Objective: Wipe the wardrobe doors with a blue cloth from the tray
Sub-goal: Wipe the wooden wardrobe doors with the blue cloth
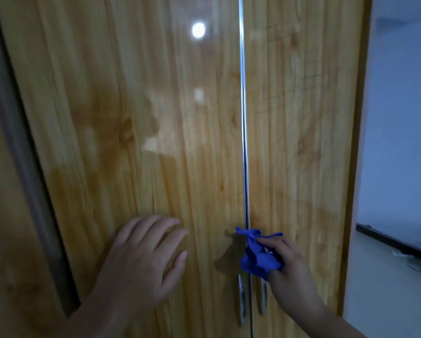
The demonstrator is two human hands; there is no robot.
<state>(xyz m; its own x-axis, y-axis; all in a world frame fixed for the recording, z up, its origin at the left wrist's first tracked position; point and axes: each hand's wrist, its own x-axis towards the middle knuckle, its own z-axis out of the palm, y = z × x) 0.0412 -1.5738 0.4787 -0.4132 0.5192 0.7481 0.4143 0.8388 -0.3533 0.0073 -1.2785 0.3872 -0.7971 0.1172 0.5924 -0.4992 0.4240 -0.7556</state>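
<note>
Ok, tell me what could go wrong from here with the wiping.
The blue cloth is bunched in the right hand just above the handles, so it may snag there. The left hand rests flat on the glossy left door and could leave prints. Pen-like marks high on the right door might be missed.

Wardrobe doors: 2, glossy wood-grain, shut, w/ metal strip down the centre seam. L hand flat on left door nr its inner edge. Blue cloth, bunched in R hand, sits against the seam just above 2 metal handles.
</note>
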